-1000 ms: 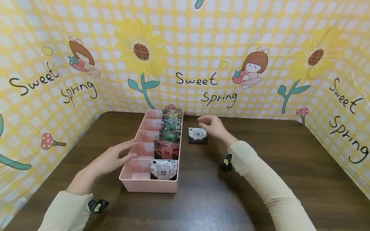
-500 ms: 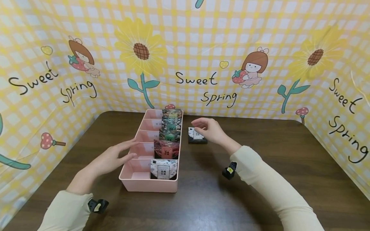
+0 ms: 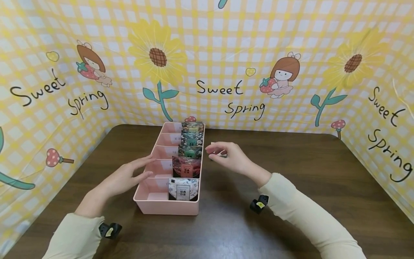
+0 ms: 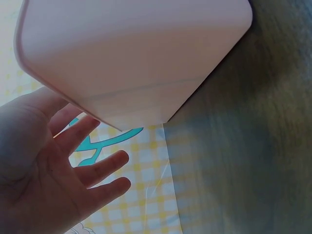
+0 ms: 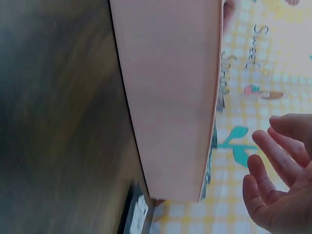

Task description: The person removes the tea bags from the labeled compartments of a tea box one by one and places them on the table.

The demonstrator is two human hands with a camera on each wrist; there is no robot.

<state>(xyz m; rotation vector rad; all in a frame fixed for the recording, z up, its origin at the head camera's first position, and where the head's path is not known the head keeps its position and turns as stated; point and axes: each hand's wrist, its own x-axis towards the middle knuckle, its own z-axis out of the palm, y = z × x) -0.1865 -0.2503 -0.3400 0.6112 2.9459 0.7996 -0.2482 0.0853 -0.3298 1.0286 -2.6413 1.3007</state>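
Observation:
A long pink divided box (image 3: 166,208) stands on the table, with tea sachets upright along its right side. A white sachet (image 3: 183,189) is in the nearest compartment and a red sachet (image 3: 185,168) in the one behind it. My left hand (image 3: 121,180) rests at the box's left rim, fingers spread. To the right of the box, my right hand (image 3: 234,158) hovers with loosely bent fingers and nothing visible between them. Beneath it, mostly hidden in the head view, a black-and-white tea sachet (image 5: 139,214) lies on the table.
Farther back in the box stand a green sachet (image 3: 190,153) and other dark patterned sachets (image 3: 192,139). The dark wooden table (image 3: 307,172) extends to both sides. A yellow checked cloth (image 3: 207,64) with printed flowers and lettering hangs around the back and sides.
My right hand has moved left and toward me, across the loose sachet to near the box's right wall, now covering most of that sachet. My left hand and the box stay put.

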